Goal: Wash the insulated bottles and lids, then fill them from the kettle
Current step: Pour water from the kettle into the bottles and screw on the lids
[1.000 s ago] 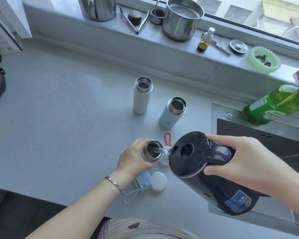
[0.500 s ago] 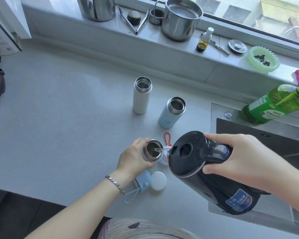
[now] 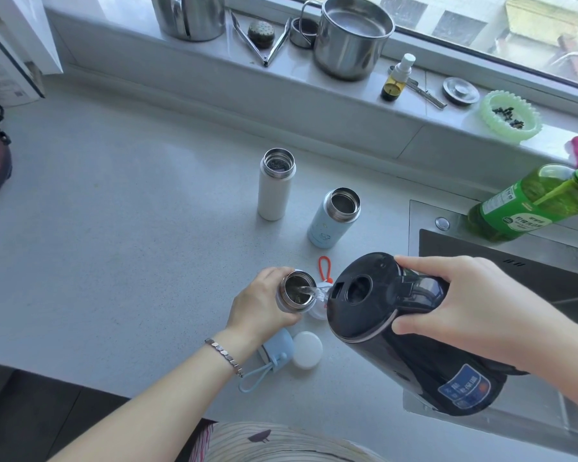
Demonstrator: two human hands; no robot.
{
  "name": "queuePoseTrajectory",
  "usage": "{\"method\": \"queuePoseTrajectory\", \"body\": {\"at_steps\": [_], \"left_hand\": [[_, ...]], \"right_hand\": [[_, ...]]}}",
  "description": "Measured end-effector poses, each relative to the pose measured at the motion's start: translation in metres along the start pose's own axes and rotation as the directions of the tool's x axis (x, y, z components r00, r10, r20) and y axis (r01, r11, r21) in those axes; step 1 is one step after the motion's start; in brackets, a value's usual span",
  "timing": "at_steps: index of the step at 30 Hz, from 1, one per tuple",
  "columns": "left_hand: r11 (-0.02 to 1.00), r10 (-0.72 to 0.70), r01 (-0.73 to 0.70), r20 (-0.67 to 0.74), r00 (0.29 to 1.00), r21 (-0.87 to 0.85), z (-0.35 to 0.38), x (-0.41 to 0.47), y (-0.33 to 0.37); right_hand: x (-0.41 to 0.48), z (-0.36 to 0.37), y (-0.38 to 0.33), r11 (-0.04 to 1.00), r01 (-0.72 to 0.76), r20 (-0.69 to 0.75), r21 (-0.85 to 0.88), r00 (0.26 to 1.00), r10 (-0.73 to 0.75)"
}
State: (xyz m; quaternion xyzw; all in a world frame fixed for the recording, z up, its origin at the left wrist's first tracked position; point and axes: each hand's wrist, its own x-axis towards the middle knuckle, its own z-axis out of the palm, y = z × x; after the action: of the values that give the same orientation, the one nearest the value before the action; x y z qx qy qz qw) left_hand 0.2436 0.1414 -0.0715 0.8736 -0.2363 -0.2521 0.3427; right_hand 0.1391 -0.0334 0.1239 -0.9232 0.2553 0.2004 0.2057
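Kettle (image 3: 364, 315) in right grip (image 3: 474, 305), tilted toward bottle (image 3: 296, 291)

We see the left hand (image 3: 264, 301) wrapped round a small bottle with a shiny steel mouth (image 3: 297, 290). The right hand (image 3: 474, 308) tips a big black kettle (image 3: 397, 328), and a thin stream of water (image 3: 309, 291) runs into the bottle. Behind, on the pale grey worktop (image 3: 131, 228), stand a tall white bottle (image 3: 276, 185) and a short light blue bottle (image 3: 334, 218), both open.
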Motion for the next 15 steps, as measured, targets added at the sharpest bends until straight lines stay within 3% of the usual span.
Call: {"method": "queuePoseTrajectory", "body": {"at_steps": [15], "left_hand": [[1.000,0.006,-0.006,-0.015,1.000,-0.005,0.0032,-0.0010,-0.0018]], "right_hand": [[0.0071,0.0057,0.0063,0.999,0.048,-0.004,-0.012,0.999,-0.048]]}}
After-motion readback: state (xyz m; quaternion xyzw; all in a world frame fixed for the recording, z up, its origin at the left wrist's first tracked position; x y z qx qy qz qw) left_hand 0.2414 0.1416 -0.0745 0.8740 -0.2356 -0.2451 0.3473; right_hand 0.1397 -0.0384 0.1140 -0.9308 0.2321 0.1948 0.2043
